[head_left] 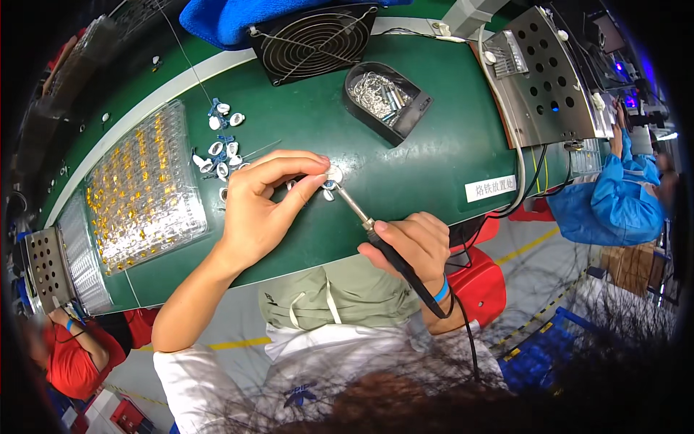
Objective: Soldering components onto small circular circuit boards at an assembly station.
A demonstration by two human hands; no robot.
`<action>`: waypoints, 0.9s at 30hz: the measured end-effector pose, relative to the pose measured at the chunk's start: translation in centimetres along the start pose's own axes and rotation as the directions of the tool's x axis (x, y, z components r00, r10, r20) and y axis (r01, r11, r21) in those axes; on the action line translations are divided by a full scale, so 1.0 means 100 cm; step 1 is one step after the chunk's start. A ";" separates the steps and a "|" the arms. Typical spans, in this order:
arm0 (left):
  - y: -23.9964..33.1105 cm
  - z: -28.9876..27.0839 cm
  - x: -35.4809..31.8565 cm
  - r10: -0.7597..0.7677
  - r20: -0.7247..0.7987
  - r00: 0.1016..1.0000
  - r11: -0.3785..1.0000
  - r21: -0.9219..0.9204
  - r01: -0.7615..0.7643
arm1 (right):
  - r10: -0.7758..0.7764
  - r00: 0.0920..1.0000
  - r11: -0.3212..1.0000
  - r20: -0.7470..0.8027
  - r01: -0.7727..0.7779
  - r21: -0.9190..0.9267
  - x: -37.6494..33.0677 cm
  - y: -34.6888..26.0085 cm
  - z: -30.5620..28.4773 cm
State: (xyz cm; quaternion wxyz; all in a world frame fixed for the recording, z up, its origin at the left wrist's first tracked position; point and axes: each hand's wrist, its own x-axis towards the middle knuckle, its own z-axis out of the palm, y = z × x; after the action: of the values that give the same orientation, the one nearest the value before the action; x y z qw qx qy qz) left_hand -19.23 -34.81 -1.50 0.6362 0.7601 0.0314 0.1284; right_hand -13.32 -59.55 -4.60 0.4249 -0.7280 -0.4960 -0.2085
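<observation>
Between thumb and forefinger my left hand (273, 189) pinches a small round white part (334, 174) just above the green bench. My right hand (416, 246) is closed round the black handle of a soldering iron (394, 257). Its metal tip points up and left and meets the white part or lies right against it; which one I cannot tell. A bit of blue shows under the part, by the tip. Left of my left hand, several similar white and blue parts (217, 148) lie loose on the bench, some hidden by the hand.
A clear tray (191, 210) with rows of gold pieces lies at left. Behind stands a black fan (314, 45). A black bin (416, 116) holds small metal pieces. A perforated metal box (538, 79) sits at right; cables hang beside it. Co-workers in blue (611, 202) and red (79, 362) sit nearby.
</observation>
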 end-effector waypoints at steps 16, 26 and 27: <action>-0.004 0.002 0.001 0.051 -0.007 0.999 0.997 0.062 -0.050 | 0.021 1.000 1.000 0.016 -0.021 0.006 0.001 -0.001 0.000; -0.004 0.001 0.002 0.081 0.000 0.997 0.990 0.113 -0.080 | 0.024 1.000 0.998 0.006 -0.024 0.055 -0.002 0.000 -0.005; -0.003 0.001 0.002 0.078 0.002 0.997 0.989 0.126 -0.078 | 0.019 1.000 0.998 -0.006 -0.019 0.056 -0.002 0.001 -0.005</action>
State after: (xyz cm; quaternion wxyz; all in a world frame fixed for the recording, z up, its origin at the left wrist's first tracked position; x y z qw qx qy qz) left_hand -18.98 -34.79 -1.78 0.5813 0.7993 0.0107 0.1522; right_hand -13.25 -60.05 -4.54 0.4485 -0.7198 -0.4934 -0.1929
